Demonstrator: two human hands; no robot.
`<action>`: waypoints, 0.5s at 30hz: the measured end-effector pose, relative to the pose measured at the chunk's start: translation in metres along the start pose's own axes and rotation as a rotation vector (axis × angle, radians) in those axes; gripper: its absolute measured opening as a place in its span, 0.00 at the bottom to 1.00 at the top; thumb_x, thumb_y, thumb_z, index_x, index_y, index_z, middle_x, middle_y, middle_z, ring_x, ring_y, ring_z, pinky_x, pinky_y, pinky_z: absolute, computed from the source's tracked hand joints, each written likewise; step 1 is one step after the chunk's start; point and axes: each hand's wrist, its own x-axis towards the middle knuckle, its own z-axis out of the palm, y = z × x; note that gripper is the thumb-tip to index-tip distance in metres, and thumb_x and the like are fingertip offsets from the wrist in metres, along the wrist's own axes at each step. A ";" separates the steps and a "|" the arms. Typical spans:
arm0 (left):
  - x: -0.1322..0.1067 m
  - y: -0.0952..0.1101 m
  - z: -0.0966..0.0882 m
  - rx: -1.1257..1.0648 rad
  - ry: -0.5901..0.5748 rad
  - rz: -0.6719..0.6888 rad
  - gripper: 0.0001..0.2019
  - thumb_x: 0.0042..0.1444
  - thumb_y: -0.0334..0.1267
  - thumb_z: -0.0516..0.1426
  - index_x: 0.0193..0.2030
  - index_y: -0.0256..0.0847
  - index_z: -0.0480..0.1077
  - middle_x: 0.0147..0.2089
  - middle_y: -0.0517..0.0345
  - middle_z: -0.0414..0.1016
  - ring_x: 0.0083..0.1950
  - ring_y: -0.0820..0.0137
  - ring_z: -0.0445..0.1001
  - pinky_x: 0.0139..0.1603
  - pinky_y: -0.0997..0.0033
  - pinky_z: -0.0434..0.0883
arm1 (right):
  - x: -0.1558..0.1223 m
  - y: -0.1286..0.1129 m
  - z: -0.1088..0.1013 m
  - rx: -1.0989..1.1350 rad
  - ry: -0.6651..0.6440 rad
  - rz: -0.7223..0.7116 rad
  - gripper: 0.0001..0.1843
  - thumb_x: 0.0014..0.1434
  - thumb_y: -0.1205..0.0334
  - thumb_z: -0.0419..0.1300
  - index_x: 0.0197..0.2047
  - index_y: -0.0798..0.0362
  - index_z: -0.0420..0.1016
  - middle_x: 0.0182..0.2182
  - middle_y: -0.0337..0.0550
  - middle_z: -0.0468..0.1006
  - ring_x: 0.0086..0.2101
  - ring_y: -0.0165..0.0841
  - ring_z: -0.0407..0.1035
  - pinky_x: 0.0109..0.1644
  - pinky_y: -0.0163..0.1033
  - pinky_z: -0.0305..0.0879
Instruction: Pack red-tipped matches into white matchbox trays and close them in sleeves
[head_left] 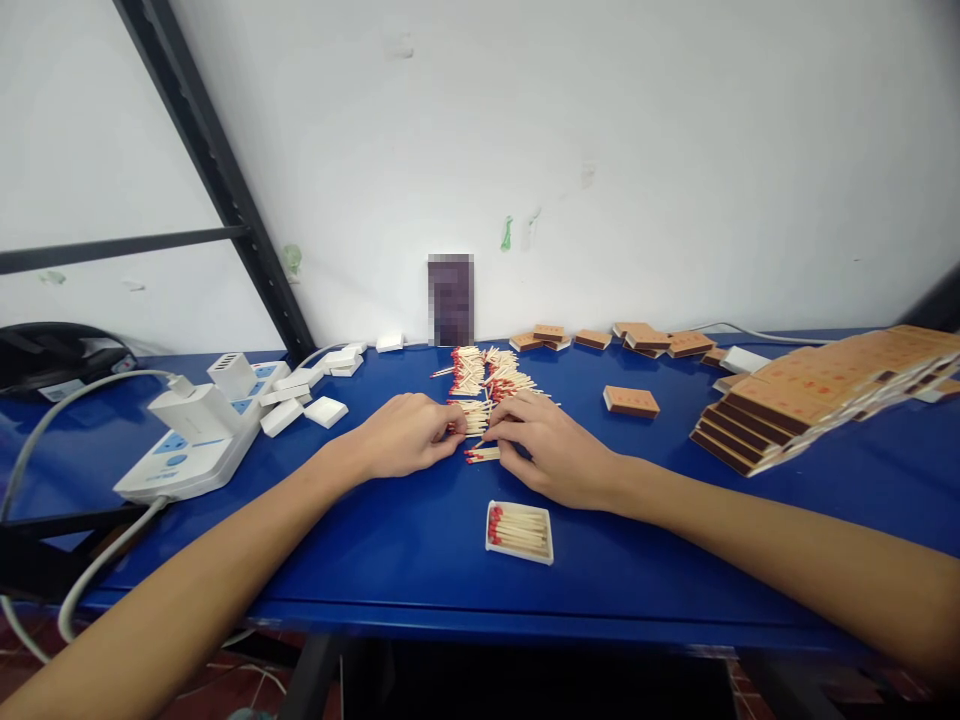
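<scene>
Already part-filled with red-tipped wooden matches (519, 530): small white cardboard tray (520, 558), at six o'clock from the hands on the blue table (390, 570). Left loose at twelve: heap of matches (487, 372); spare white trays (307, 395) at ten. Left hand (409, 433) and right hand (551, 450) palm-down, fingertips pinched narrowly around a small bundle of matches (474, 420) between them.
</scene>
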 end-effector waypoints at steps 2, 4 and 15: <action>0.000 0.000 0.000 -0.006 -0.001 0.010 0.09 0.61 0.37 0.51 0.35 0.40 0.71 0.22 0.63 0.68 0.22 0.74 0.63 0.27 0.74 0.55 | 0.000 0.000 0.000 -0.020 -0.005 -0.012 0.12 0.60 0.70 0.53 0.38 0.54 0.78 0.38 0.49 0.76 0.41 0.39 0.66 0.48 0.47 0.61; 0.000 0.001 -0.001 -0.007 0.000 0.014 0.08 0.61 0.37 0.51 0.34 0.40 0.71 0.22 0.63 0.68 0.22 0.75 0.63 0.27 0.74 0.55 | 0.000 0.000 -0.001 -0.040 -0.025 -0.007 0.12 0.61 0.70 0.53 0.38 0.55 0.78 0.38 0.49 0.76 0.41 0.39 0.66 0.48 0.47 0.60; 0.001 0.004 -0.002 0.024 -0.018 0.006 0.10 0.62 0.37 0.51 0.39 0.41 0.74 0.23 0.61 0.70 0.23 0.73 0.65 0.28 0.73 0.55 | 0.000 -0.002 -0.002 -0.090 -0.049 0.017 0.12 0.61 0.68 0.52 0.39 0.54 0.78 0.36 0.48 0.76 0.40 0.38 0.66 0.45 0.45 0.59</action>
